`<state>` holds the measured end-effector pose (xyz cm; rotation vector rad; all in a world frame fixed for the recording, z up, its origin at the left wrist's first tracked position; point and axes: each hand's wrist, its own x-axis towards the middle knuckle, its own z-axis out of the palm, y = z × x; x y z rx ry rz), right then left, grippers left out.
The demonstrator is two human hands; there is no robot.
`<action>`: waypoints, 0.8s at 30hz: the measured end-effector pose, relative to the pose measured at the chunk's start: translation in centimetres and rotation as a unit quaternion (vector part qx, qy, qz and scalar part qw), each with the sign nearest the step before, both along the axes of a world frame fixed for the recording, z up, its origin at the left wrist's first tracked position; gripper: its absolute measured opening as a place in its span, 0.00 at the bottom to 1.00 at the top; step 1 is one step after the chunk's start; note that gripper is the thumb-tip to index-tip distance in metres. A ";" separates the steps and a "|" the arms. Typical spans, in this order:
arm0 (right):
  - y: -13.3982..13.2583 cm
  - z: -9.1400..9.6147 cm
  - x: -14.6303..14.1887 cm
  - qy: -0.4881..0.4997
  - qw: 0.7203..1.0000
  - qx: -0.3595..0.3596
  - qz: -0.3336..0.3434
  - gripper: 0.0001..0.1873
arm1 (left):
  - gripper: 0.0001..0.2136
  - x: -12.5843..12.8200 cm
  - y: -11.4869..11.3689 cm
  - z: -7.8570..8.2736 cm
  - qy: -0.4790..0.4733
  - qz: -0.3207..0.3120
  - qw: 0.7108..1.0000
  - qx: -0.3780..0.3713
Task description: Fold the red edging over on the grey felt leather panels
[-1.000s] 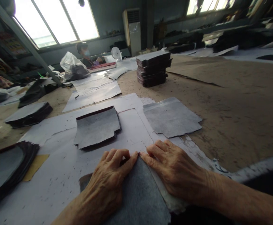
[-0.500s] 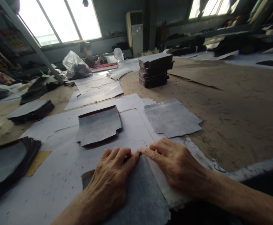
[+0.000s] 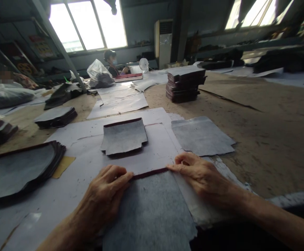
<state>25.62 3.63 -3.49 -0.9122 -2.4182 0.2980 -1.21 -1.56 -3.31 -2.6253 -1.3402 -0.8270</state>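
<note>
A grey sheet (image 3: 149, 209) with a folded dark red top edge (image 3: 149, 173) lies on white paper right in front of me. My left hand (image 3: 103, 197) presses the left end of that folded edge, fingers curled onto it. My right hand (image 3: 201, 176) presses the right end with its fingers pinched down on the sheet's corner. Beyond my hands lie a small stack of grey pieces (image 3: 124, 136) and a single grey piece (image 3: 201, 136).
A thick stack of dark curved pieces (image 3: 21, 170) sits at the left, smaller stacks (image 3: 55, 116) behind it. A tall stack (image 3: 185, 83) stands further back on the brown table (image 3: 267, 122). Another person (image 3: 110, 62) works at the far end near a plastic bag (image 3: 99, 75).
My hands, which met at the middle of the sheet's top edge, have slid apart to its two ends, showing a folded dark red strip. The camera has swung left.
</note>
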 end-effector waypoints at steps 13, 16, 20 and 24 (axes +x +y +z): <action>-1.1 1.8 -6.5 0.015 0.991 0.104 0.081 0.16 | 0.07 -1.5 -0.2 -0.7 -0.058 0.043 0.997 0.038; -1.4 0.8 -9.2 -0.014 0.989 0.087 0.120 0.15 | 0.09 -2.1 -0.3 -0.8 -0.053 0.022 0.997 0.044; -1.1 -0.4 -9.9 -0.006 0.989 0.090 0.122 0.15 | 0.14 -3.3 -0.8 -0.8 -0.054 -0.011 0.998 0.016; -0.8 -0.7 -9.4 0.008 0.989 0.095 0.116 0.18 | 0.15 -3.9 -1.1 -0.8 -0.052 -0.010 0.999 0.007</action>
